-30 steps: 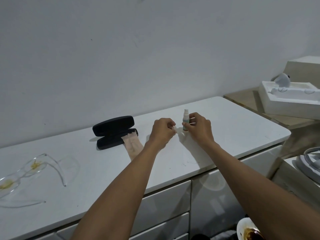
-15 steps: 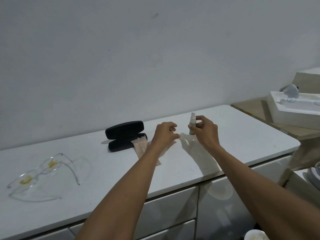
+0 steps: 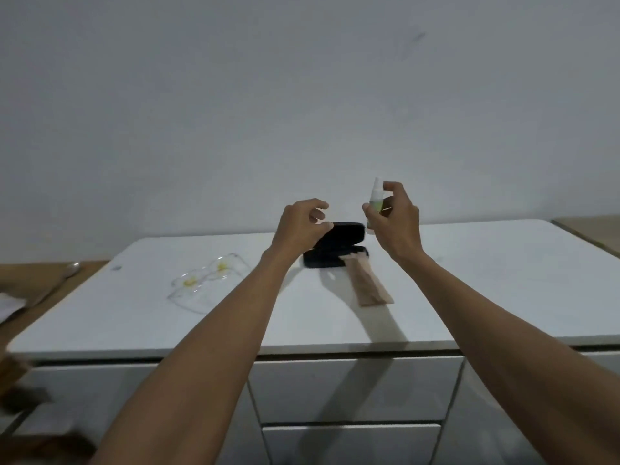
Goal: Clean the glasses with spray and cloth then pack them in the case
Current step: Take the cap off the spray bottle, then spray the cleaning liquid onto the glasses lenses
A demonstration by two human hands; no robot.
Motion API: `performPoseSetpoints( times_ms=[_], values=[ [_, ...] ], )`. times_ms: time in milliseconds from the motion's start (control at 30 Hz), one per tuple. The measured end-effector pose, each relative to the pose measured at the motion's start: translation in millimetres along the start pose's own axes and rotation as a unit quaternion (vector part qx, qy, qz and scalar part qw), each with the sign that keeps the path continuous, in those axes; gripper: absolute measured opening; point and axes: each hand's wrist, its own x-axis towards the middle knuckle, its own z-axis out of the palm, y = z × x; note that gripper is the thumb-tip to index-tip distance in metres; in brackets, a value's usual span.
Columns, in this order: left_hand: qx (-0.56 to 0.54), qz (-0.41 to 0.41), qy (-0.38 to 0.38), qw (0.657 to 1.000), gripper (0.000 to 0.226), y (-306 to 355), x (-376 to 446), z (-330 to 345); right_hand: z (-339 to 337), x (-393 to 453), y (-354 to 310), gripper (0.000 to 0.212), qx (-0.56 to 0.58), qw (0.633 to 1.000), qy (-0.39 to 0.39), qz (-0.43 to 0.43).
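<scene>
Both my forearms are bare from the bottom edge of the picture up to the wrists: no sleeve shows on either. My left hand [image 3: 300, 223] and my right hand [image 3: 394, 223], both above the white cabinet top [image 3: 486, 280], wear no glove. I see no watch, band or ring on wrists or fingers, though the picture is soft, so a thin ring could escape me.

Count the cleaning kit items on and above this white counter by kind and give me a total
Spray bottle: 1, held up by the right hand
Glasses: 1 clear pair with yellow smudges
Case: 1 black, open
Cloth: 1 tan, lying partly in the case
Total: 4
</scene>
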Motion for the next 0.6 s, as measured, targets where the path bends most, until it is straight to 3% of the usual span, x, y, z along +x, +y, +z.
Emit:
performPoseSetpoints(
  times_ms=[167,300,367,533,600],
  values=[
    [0.044,-0.042,0.062,0.996,0.035,-48,-35,-80,59,-20,-31,0.06,0.019,0.997,-0.048,-0.063],
    [0.1,-0.063,0.111,0.987,0.026,-83,-73,-133,101,-40,-47,0.061,0.033,0.991,-0.097,-0.082],
    [0.144,-0.071,0.129,0.978,0.032,-98,-92,-153,116,-50,-54,0.06,0.04,0.988,-0.121,-0.088],
    [0.203,-0.104,0.087,0.97,0.05,-134,-130,-185,143,-65,-66,0.061,0.036,0.983,-0.145,-0.106],
    [0.203,-0.108,0.073,0.97,0.048,-145,-138,-188,149,-68,-69,0.061,0.033,0.982,-0.153,-0.109]
  ],
)
